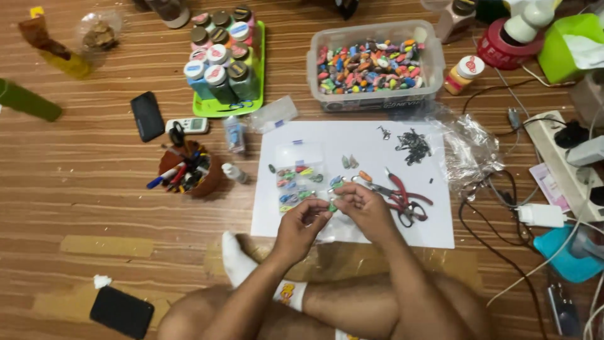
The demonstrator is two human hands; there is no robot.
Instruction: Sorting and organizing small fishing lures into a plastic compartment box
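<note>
I sit cross-legged on a wooden floor with both hands together over a white sheet (371, 148). My left hand (303, 223) and my right hand (363, 204) pinch a small green bead-like piece (331, 204) between their fingertips. Just beyond them stands a clear compartment box (299, 176) of small coloured pieces. Red-handled pliers (402, 196) lie right of my right hand. A pile of small dark metal hooks (413, 146) rests farther back on the sheet.
A clear tub (377, 66) of colourful pieces stands behind the sheet. A green tray (223, 60) holds paint bottles. A brown cup (189, 170) of pens, a phone (146, 116), a power strip (560, 160) with cables and a crumpled plastic bag (469, 148) lie around.
</note>
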